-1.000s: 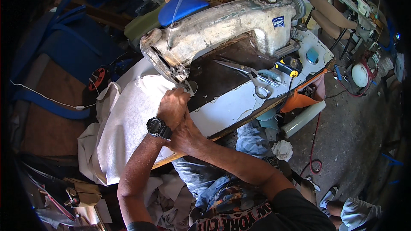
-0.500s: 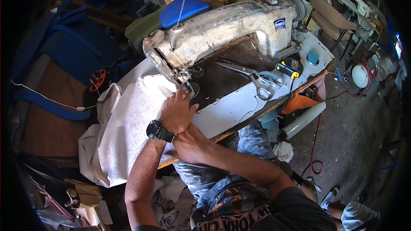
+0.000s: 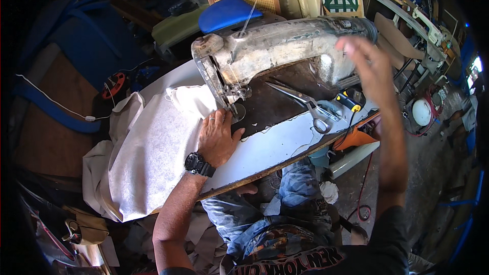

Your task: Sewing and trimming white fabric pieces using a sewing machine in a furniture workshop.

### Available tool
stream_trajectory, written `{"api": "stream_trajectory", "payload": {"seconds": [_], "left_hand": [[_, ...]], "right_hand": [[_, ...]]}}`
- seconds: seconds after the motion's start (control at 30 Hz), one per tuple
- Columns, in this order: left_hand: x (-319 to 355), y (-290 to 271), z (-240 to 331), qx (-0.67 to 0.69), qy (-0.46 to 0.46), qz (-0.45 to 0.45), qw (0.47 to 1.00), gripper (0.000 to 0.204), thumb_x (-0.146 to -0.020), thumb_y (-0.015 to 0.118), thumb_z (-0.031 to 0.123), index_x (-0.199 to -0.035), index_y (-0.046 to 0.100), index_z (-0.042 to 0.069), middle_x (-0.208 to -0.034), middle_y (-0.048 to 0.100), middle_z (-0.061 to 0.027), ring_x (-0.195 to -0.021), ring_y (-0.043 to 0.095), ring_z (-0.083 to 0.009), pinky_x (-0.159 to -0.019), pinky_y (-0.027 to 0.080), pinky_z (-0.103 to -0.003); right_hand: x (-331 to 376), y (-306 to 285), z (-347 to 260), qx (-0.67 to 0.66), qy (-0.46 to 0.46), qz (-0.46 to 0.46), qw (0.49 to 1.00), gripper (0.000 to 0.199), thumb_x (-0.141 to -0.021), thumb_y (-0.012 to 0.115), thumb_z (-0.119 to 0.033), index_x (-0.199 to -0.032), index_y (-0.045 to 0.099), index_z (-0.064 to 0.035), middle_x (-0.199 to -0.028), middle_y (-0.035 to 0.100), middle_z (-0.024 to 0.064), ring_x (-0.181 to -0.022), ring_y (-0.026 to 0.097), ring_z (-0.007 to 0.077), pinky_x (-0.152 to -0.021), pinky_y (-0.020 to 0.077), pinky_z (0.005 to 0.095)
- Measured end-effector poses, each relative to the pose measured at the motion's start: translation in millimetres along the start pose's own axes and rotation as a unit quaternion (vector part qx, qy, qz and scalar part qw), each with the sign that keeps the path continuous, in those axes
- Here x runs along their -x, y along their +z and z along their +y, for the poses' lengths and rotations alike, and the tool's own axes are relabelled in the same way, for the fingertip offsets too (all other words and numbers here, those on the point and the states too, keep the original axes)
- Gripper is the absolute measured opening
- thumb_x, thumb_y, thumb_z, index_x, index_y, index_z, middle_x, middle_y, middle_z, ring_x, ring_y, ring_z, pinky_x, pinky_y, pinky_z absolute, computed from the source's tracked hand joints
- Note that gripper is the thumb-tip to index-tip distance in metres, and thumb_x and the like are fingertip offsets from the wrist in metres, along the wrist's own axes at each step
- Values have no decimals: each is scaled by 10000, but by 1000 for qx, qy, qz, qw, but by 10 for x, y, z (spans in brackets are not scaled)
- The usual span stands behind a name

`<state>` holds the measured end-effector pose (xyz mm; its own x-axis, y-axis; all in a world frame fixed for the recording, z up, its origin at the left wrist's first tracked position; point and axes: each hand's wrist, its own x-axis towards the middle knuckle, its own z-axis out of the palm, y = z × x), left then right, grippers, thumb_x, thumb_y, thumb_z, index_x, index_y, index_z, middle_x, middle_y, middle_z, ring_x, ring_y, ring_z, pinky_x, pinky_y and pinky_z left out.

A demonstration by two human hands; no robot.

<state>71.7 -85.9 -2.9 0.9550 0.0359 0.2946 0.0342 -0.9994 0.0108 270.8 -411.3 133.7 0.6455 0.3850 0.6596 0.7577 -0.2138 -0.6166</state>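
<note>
Left hand [image 3: 218, 140] flat and unclenched, white fabric [image 3: 153, 158] partly beneath, mostly to its left

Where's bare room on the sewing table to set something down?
The pale front strip is bare between the left hand, dark machine bed and scissors. Crowded: rightward, around the scissors and tape measure; leftward, under the white fabric.

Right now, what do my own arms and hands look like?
Your left hand is ungloved, with a chunky black watch at its wrist and what seems a ring on one finger. Your right hand, blurred, shows no glove or watch. Both forearms are bare below dark short sleeves.
</note>
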Motion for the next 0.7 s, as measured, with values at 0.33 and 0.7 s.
{"api": "stream_trajectory", "payload": {"seconds": [0.33, 0.7], "left_hand": [[175, 119, -392, -45, 44, 98, 993, 335, -974, 619, 126, -1284, 674, 12, -1317, 661, -203, -1220, 619, -383, -1069, 489, -471], [-228, 30, -461, -41, 46, -75, 995, 495, -913, 446, -85, -1388, 567, -18, -1430, 540, -268, -1319, 485, -511, -1192, 358, -565]], "right_hand": [[-1838, -171, 2149, 333, 51, -175, 925, 523, -1053, 456, -537, -1291, 709, -146, -1242, 710, 188, -1165, 664, 335, -1026, 511, 466], [-1155, -550, 2016, -63, 87, 194, 975, 378, -948, 639, -335, -902, 785, 10, -913, 751, 237, -872, 736, 358, -829, 566, 422]]}}
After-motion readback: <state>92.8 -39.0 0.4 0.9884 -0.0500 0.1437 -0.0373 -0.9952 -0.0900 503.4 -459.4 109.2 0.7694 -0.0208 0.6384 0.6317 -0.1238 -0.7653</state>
